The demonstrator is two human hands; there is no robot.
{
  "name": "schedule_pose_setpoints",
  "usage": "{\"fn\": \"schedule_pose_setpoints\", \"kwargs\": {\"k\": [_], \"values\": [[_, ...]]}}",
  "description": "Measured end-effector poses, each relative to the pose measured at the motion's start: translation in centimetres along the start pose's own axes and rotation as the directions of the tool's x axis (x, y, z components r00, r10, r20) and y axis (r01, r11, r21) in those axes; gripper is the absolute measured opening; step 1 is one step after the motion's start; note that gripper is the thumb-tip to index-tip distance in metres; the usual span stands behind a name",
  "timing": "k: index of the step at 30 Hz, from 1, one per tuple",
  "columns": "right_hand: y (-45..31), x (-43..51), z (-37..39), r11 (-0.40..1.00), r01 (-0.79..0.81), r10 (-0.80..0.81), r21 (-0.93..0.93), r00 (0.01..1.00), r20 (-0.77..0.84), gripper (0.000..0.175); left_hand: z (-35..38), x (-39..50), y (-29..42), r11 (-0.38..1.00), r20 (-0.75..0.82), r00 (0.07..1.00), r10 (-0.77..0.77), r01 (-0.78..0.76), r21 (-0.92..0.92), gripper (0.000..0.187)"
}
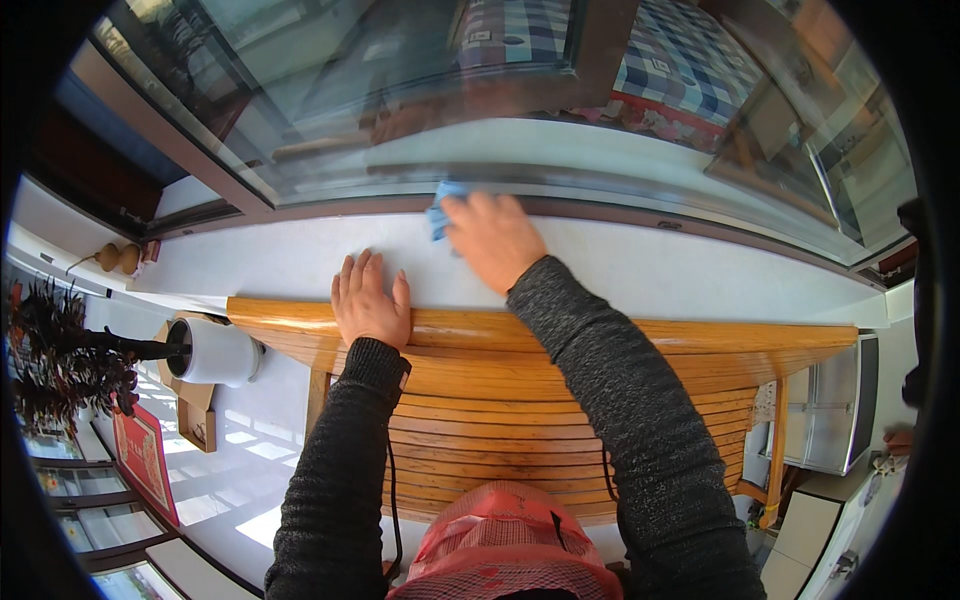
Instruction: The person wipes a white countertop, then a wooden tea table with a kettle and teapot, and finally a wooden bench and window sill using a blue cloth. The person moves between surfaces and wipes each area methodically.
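My right hand (495,236) holds a light blue cloth (444,214) at the bottom rail of a brown window frame (592,211), over the white windowsill (637,262). The cloth is bunched under its fingers, and the hand is slightly blurred. My left hand (371,300) lies flat, fingers spread, on the top rail of a slatted wooden bench (487,330), with its fingertips reaching onto the sill. Nothing shows in that hand. Behind the glass, a checkered cloth covering (690,67) is visible.
At the left, a dried gourd (120,259) lies by the sill's end. Below it are a white pot (221,351) with a dark-leaved plant, an open cardboard box (196,424) and a red mat (142,457). A white cabinet (829,405) stands at the right.
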State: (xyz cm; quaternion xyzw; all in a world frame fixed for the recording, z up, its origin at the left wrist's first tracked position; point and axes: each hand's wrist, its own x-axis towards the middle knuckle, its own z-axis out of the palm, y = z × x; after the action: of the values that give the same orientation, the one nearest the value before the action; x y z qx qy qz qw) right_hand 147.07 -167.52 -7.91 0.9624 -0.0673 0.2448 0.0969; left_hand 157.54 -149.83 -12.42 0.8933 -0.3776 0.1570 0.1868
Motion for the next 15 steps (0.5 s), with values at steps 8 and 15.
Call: {"fn": "schedule_pose_setpoints", "kwargs": {"k": [8, 15], "values": [[6.6, -8.0, -3.3, 0.973, -0.156, 0.17, -0.169, 0.983, 0.073, 0.012, 0.0, 0.0, -0.1, 1.0, 0.024, 1.0, -0.001, 0.001, 0.008, 0.041], [12.3, -15.8, -7.0, 0.8, -0.528, 0.574, -0.285, 0.813, 0.102, 0.019, 0.0, 0.0, 0.0, 1.0, 0.033, 0.999, -0.014, 0.014, 0.01, 0.042]]}}
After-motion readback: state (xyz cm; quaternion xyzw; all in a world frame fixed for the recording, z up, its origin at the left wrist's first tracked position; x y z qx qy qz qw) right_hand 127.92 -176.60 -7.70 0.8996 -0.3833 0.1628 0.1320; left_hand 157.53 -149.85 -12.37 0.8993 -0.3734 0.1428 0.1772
